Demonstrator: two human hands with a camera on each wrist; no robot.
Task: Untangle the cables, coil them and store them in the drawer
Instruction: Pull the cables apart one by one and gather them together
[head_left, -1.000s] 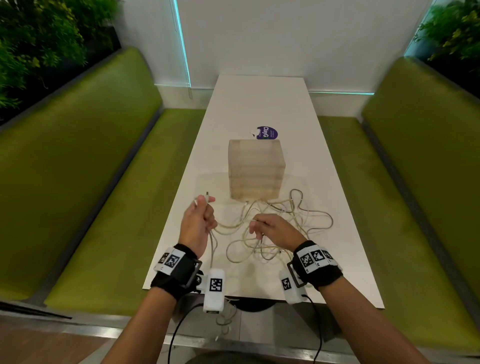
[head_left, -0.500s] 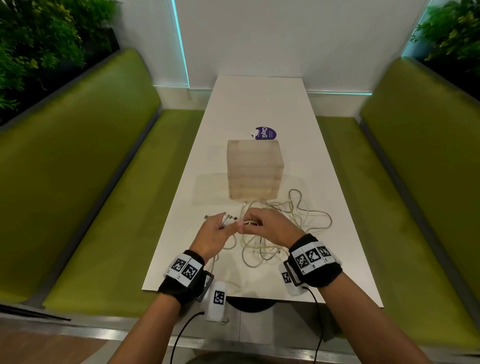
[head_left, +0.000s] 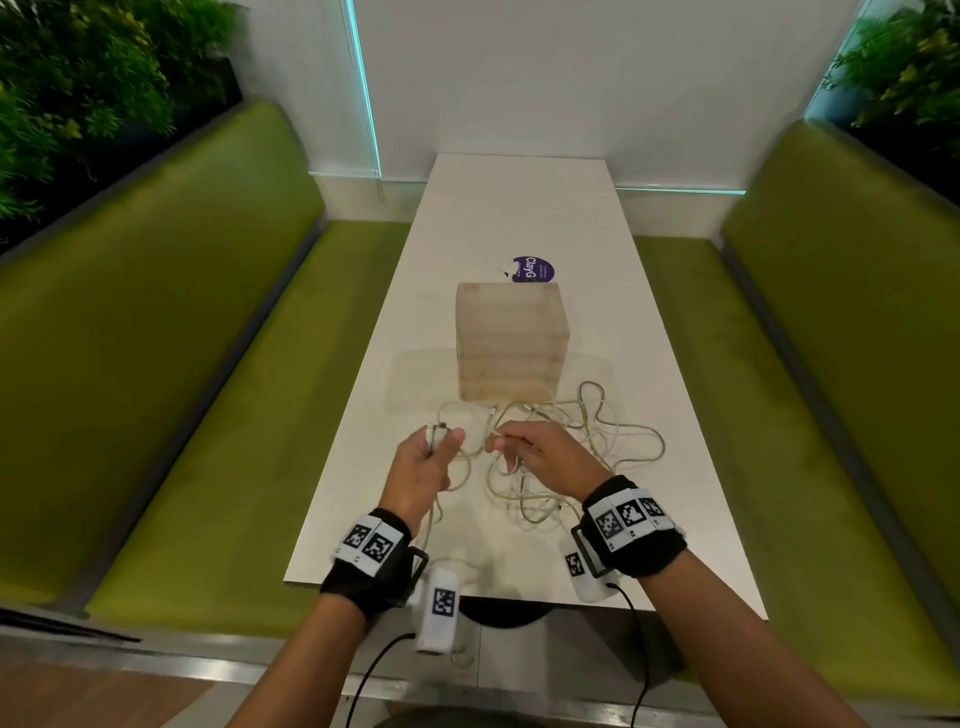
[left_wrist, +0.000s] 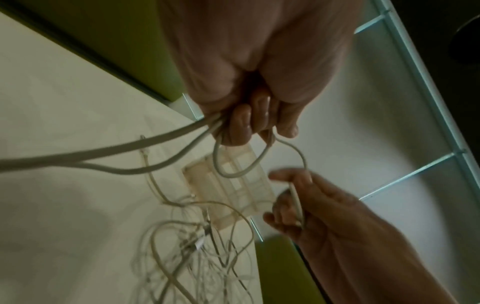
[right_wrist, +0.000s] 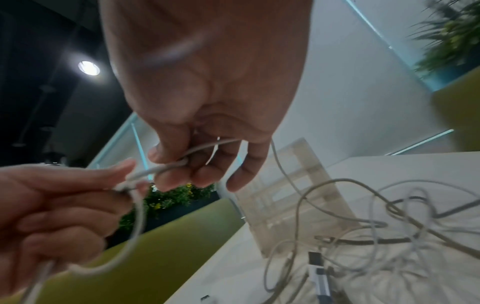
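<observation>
A tangle of white cables (head_left: 582, 447) lies on the white table (head_left: 519, 208) in front of a small pale wooden drawer box (head_left: 511, 348). My left hand (head_left: 434, 457) grips loops of one white cable (left_wrist: 228, 170) with its plug ends sticking up past the thumb. My right hand (head_left: 535, 452) pinches the same cable (right_wrist: 161, 168) a short way along, just right of the left hand. In the right wrist view the cable pile (right_wrist: 363, 236) and the drawer box (right_wrist: 291, 195) lie behind the fingers. All drawers look closed.
A purple round sticker (head_left: 532, 270) lies on the table behind the box. Green bench seats (head_left: 197, 415) flank the table on both sides, with plants in the far corners. The near table edge (head_left: 467, 592) is under my wrists.
My left hand moved right from the table's left part to meet the right hand, then both drew slightly apart with a short stretch of cable between them.
</observation>
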